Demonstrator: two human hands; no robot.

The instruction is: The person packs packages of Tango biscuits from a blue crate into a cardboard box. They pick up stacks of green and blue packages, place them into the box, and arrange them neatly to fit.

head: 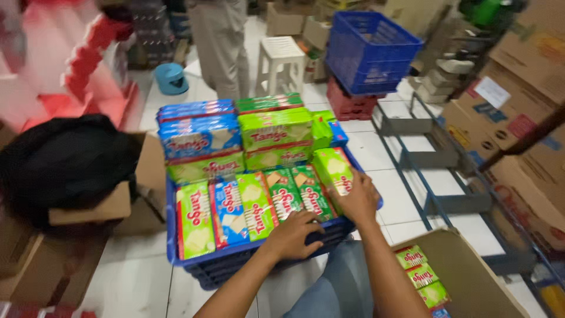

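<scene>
Your left hand is resting open, fingers spread, on the near edge of the blue crate. Your right hand is gripping a green wafer pack at its near right corner.

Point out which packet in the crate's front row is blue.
The second packet from the left; its front-row neighbours are green, and it lies left of the left hand.

We see from one head-worn camera, tilted down and forward over our own forearms, close above a blue crate of wafer packs. Farther off, the view reaches tiled floor, a white stool and stacked cartons.
</scene>
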